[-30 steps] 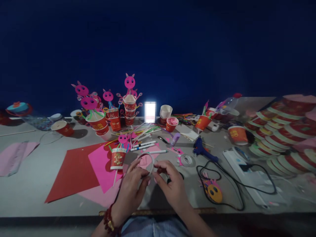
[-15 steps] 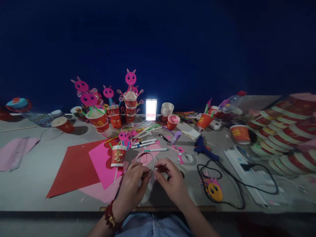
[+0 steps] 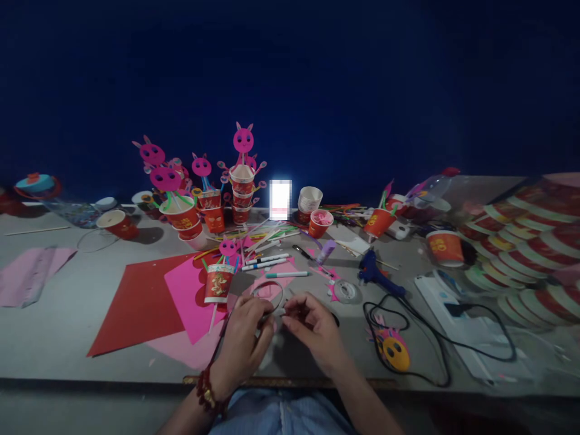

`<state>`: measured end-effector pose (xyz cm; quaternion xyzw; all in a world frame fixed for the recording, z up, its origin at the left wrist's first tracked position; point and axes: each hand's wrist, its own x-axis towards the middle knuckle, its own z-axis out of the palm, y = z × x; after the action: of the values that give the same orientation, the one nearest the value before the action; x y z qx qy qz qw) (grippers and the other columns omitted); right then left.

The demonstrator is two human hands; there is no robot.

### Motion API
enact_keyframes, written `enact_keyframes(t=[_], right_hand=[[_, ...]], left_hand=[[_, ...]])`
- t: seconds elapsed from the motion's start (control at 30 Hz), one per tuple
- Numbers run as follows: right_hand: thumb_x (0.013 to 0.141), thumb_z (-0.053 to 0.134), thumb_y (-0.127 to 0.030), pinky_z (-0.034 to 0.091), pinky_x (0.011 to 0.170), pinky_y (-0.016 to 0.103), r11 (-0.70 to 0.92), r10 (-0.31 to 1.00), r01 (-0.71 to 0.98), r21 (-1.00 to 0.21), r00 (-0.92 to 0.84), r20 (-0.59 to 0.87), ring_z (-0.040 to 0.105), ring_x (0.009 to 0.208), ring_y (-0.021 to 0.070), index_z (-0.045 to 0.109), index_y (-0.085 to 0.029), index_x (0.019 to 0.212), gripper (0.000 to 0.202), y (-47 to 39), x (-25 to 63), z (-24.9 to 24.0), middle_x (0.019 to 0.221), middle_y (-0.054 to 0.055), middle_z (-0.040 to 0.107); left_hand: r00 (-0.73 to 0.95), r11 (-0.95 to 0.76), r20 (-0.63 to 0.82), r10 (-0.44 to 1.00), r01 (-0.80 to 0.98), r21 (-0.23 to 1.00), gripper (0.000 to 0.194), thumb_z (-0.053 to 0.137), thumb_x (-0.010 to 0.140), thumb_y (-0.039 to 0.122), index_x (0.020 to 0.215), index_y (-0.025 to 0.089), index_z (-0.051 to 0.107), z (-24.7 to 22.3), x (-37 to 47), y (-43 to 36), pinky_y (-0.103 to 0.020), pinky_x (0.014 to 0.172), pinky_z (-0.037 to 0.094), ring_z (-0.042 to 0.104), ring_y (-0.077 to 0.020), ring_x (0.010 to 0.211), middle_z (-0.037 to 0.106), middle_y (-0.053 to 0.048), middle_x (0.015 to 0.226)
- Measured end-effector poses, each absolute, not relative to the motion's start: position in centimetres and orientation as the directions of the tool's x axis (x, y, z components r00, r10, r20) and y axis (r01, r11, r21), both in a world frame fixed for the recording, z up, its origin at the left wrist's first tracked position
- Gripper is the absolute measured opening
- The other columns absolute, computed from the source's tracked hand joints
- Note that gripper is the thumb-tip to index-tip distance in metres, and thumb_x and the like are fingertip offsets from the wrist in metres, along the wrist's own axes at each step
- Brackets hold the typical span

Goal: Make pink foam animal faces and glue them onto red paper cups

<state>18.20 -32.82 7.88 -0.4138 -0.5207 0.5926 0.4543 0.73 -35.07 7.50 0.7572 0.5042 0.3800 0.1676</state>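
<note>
My left hand is closed around the near side of a thin ring, a roll of clear tape that stands tilted above the table. Thumb and fingers of my right hand are pinched together just right of the roll. Between the two hands shows a small pale bit, which looks like the tape's end. Beyond the roll lie pink paper scraps and a teal-capped marker. A red paper cup with a pink figure stands left of my left hand.
Red card and pink sheets lie at the left. Another tape roll, a blue glue gun with its black cord and a yellow paper face are on the right. Stacked cups lean at the far right; a bright phone screen stands behind.
The tape roll has tipped and shows a narrower outline. A small pale bit is now visible between my fingertips. The whole view has shifted slightly; both hands stay almost in place.
</note>
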Motion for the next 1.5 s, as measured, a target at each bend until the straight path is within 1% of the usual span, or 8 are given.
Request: enact_keyframes(t=[0.3,0.63,0.83,1.0,1.17,1.27,1.37,1.5], right_hand=[[0.084,0.067,-0.031,0.046,0.062,0.025,0.026,0.963,0.077,-0.997,-0.271,0.004,0.059,0.067,0.0151,0.065,-0.02,0.08,0.012,-32.5,17.9,7.7,0.073,0.0,0.065],[0.089,0.062,-0.027,0.045,0.062,0.024,0.108,0.957,0.042,-0.993,-0.275,0.092,0.059,0.067,0.0142,0.062,-0.021,0.081,0.01,-32.8,17.2,7.3,0.074,-0.001,0.062],[0.093,0.057,-0.019,0.046,0.073,0.028,0.358,0.921,0.053,-0.932,-0.182,0.344,0.059,0.08,0.017,0.059,-0.023,0.085,0.009,-33.8,16.4,6.4,0.083,0.001,0.061],[0.094,0.056,-0.017,0.045,0.071,0.029,0.364,0.924,0.038,-0.931,-0.144,0.355,0.058,0.079,0.0174,0.06,-0.024,0.087,0.01,-35.1,16.0,5.3,0.082,0.001,0.061],[0.095,0.055,-0.021,0.046,0.07,0.029,0.322,0.947,-0.037,-0.946,0.016,0.322,0.057,0.078,0.0174,0.059,-0.025,0.09,0.008,-34.9,18.1,4.9,0.084,0.0,0.058],[0.089,0.063,-0.021,0.045,0.077,0.032,0.237,0.96,0.151,-0.96,-0.189,0.207,0.059,0.083,0.0199,0.064,-0.024,0.084,0.006,-33.6,19.4,4.7,0.086,0.002,0.064],[0.084,0.067,-0.019,0.044,0.085,0.035,0.239,0.93,0.297,-0.924,-0.342,0.131,0.06,0.093,0.0226,0.067,-0.023,0.08,0.005,-32.4,19.4,4.3,0.092,0.004,0.068],[0.082,0.068,-0.014,0.043,0.081,0.033,0.274,0.904,0.421,-0.865,-0.42,0.081,0.059,0.09,0.0216,0.064,-0.022,0.076,0.011,-31.7,18.1,3.7,0.087,0.002,0.067]], left_hand=[[0.235,-0.427,0.367,0.9,0.64,0.639,0.014,0.043,0.09,0.01,0.097,0.021,0.05,7.4,0.4,-35.1,-0.035,0.076,0.041,0.053,-0.0216,0.084,0.06,-0.004,0.086],[0.192,-0.371,0.321,0.927,0.595,0.713,0.015,0.042,0.093,0.012,0.097,0.021,0.052,7.0,0.1,-35.3,-0.034,0.077,0.042,0.054,-0.0213,0.087,0.061,-0.004,0.09],[-0.038,-0.183,0.215,0.976,0.396,0.9,0.011,0.047,0.094,0.019,0.094,0.021,0.057,6.2,1.0,-36.1,-0.028,0.07,0.044,0.056,-0.0178,0.079,0.059,-0.001,0.085],[-0.135,-0.132,0.169,0.976,0.246,0.96,0.009,0.05,0.092,0.02,0.091,0.022,0.059,5.9,1.9,-36.6,-0.024,0.066,0.046,0.057,-0.0151,0.074,0.06,0.001,0.08],[-0.431,-0.084,0.173,0.886,0.217,0.973,0.006,0.051,0.095,0.023,0.095,0.022,0.056,5.1,-0.1,-37.3,-0.021,0.059,0.045,0.054,-0.013,0.066,0.056,0.003,0.075],[-0.281,-0.237,0.36,0.89,0.389,0.89,0.012,0.053,0.094,0.019,0.105,0.022,0.056,4.1,-1.9,-38.7,-0.026,0.069,0.05,0.06,-0.0155,0.076,0.061,0.0,0.084],[-0.028,-0.438,0.557,0.83,0.584,0.683,0.018,0.057,0.089,0.011,0.104,0.02,0.058,3.2,-3.2,-39.9,-0.032,0.079,0.052,0.064,-0.0195,0.086,0.066,-0.005,0.092],[0.237,-0.56,0.584,0.776,0.685,0.466,0.02,0.057,0.087,0.006,0.102,0.018,0.062,2.3,-3.6,-40.7,-0.032,0.077,0.053,0.065,-0.0196,0.08,0.07,-0.006,0.087]])
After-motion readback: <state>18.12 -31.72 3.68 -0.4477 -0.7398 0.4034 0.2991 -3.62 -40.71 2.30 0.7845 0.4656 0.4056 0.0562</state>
